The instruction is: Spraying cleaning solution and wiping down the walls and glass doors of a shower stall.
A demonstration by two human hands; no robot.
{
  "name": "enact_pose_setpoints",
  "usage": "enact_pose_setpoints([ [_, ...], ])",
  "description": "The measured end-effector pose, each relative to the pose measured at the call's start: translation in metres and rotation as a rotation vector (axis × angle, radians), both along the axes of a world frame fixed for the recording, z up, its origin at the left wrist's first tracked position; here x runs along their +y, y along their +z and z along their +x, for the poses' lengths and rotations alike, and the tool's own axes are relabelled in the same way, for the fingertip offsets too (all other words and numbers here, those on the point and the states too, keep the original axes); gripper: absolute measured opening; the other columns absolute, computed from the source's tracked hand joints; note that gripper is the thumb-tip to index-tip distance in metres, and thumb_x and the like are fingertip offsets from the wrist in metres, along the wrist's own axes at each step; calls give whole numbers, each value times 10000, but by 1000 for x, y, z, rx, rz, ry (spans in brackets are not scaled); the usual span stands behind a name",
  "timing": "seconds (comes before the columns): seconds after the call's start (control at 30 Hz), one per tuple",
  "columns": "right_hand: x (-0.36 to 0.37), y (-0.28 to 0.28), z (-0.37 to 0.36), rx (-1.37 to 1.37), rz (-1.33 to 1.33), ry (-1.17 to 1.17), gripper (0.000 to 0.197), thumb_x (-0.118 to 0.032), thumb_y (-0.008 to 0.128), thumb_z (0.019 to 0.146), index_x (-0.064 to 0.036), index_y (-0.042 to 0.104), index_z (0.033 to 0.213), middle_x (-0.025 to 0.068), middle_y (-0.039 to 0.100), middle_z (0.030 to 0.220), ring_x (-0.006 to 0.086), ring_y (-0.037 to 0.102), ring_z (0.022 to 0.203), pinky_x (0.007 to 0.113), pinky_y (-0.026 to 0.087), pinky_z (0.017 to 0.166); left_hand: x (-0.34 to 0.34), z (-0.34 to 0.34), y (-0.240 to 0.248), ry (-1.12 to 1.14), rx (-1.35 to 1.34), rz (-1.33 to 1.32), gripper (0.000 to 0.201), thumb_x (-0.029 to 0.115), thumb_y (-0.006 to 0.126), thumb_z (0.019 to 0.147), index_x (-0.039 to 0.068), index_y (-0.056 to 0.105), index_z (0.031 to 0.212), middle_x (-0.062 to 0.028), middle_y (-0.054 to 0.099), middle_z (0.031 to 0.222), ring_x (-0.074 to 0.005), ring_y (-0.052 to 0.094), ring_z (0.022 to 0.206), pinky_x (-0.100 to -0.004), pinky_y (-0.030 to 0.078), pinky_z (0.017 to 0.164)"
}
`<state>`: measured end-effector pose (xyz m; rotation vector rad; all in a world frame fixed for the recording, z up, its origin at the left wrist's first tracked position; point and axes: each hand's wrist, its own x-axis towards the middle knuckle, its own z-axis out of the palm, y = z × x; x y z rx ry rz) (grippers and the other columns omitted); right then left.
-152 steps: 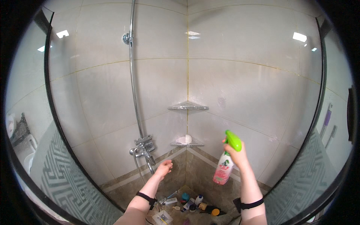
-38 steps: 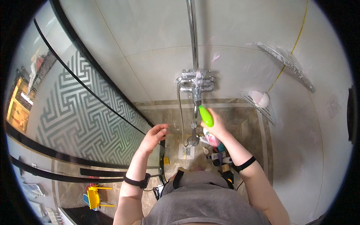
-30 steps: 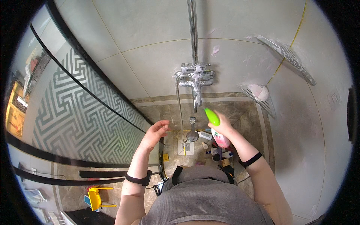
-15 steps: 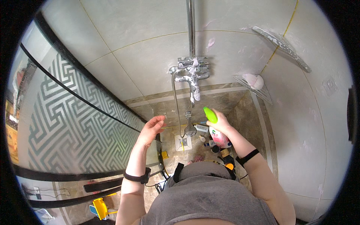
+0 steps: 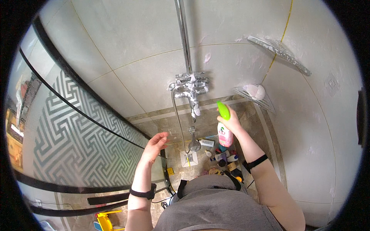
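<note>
My right hand (image 5: 232, 119) grips a spray bottle (image 5: 225, 136) round its neck; the bottle has a bright green trigger head and a white and pink body. It hangs upright in front of the wall, right of the tap. My left hand (image 5: 155, 147) is in the air near the glass panel, its fingers loosely bent and apart, with nothing seen in them. Between and beyond both hands, the chrome shower mixer (image 5: 190, 86) is spotted with white foam. A hose runs from it down to a hand shower (image 5: 194, 144) hanging low.
Upper corner shelf (image 5: 279, 54) carries foam; the lower one (image 5: 254, 99) holds a pale rounded object. Several bottles (image 5: 221, 158) crowd the floor beside a square drain (image 5: 189, 158). A patterned glass panel (image 5: 84, 134) with black framing curves along the left. Something yellow (image 5: 104, 222) stands outside it.
My view has tilted and shifted, so the mixer and shelves sit lower and further left. The spray bottle, still in my right hand, has risen and turned more upright. My left hand stays empty.
</note>
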<state>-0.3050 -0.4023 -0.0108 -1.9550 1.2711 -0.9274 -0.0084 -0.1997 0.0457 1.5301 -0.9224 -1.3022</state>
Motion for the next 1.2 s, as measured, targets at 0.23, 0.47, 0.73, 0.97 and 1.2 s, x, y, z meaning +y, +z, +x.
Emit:
enact_pose_setpoints([
  [0.23,-42,68,-7,-144,110,83,311,-128,644,675,-39,578,966,93,634,909,208,603,840,319,466,748,-10,-23,42,81,-68,-70,349,259,556,895,66,514,1183,-16,567,1059,-140,534,1012,-293,415,845],
  [0.47,-51,205,6,-446,-73,484,270,-82,607,693,-53,576,960,33,615,855,124,563,784,282,454,720,-34,-39,96,-3,-250,-156,358,242,556,894,56,512,1197,-25,571,1041,-119,528,954,-273,423,817],
  [0.73,-59,336,33,-681,-333,557,191,-62,611,714,-44,579,902,-2,573,794,101,536,731,267,445,679,-30,-53,142,-82,-415,-214,394,229,511,920,34,462,1259,-77,525,1206,-177,518,1087,-309,426,897],
  [0.97,-59,437,29,-936,-404,658,108,-76,596,763,-38,580,863,8,564,792,87,516,689,257,435,614,-8,-75,173,-38,-425,-202,397,248,484,934,40,444,1270,-79,531,1188,-170,521,1083,-303,424,888],
  [1.2,-47,452,29,-1001,-340,702,90,-99,605,766,-50,581,838,2,567,739,91,515,663,262,425,595,5,-60,152,9,-406,-236,464,308,514,917,19,438,1272,-92,523,1210,-174,509,1105,-311,418,914],
])
